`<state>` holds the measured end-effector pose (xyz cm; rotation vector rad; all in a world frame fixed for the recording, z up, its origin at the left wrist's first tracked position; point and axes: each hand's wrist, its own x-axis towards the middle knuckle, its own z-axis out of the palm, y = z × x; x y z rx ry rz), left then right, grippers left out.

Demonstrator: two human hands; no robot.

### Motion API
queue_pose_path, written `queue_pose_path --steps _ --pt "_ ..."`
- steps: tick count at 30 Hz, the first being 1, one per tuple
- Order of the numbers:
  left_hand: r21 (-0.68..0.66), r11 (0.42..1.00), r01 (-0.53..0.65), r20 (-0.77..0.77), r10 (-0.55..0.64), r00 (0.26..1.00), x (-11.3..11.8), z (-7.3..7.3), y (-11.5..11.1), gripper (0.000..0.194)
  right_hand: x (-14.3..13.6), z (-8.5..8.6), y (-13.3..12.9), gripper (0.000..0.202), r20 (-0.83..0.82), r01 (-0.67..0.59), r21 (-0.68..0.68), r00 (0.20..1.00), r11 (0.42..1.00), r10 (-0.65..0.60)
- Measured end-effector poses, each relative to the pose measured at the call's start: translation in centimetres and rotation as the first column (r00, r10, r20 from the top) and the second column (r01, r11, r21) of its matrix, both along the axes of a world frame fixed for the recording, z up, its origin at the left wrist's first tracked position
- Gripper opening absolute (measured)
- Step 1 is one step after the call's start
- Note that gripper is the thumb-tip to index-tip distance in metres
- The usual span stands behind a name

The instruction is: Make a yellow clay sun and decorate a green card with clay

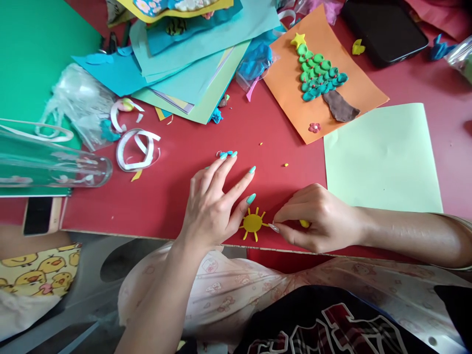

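A small yellow clay sun (252,222) with thin rays lies on the red table (184,142) near its front edge. Just left of it, my left hand (216,206) rests with its fingers apart, the thumb close above the sun and two fingertips by a bit of blue clay (225,154). On the other side, my right hand (317,219) is closed, its thumb and forefinger pinched at the tip of the sun's right ray. Some yellow clay (304,223) shows within the curled fingers of that hand.
A pale green sheet (383,157) lies at the right. Behind it is an orange card (295,110) with a clay tree (317,73). Stacked papers (206,54), white paper strips (120,152), a clear cup (55,164) and a black phone (385,29) lie around.
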<state>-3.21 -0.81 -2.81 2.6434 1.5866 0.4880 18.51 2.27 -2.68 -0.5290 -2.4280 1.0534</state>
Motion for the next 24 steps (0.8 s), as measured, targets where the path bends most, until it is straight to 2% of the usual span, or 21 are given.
queue_pose_path --steps 8,12,16,20,24 --pt "0.132 0.991 0.006 0.021 -0.009 1.000 0.32 0.62 -0.15 0.023 0.03 -0.11 0.00 0.020 -0.017 0.006 -0.024 1.000 1.000 -0.006" --pt "0.168 0.985 -0.027 0.024 0.023 0.999 0.27 0.63 -0.34 0.025 0.01 -0.12 0.05 0.019 -0.020 0.005 -0.030 1.000 1.000 -0.006" --pt "0.148 0.988 -0.037 0.019 0.034 0.999 0.11 0.45 -0.41 0.033 0.05 -0.11 0.01 0.019 -0.012 0.001 -0.028 1.000 1.000 -0.001" --pt "0.087 0.996 -0.019 -0.015 0.021 1.000 -0.01 0.26 -0.45 0.033 0.09 -0.13 -0.03 0.019 -0.020 0.004 -0.031 1.000 1.000 -0.005" --pt "0.130 0.990 -0.056 -0.047 0.062 0.997 -0.31 0.21 -0.40 0.031 0.06 -0.13 0.02 0.019 -0.030 0.003 -0.031 1.000 1.000 -0.004"
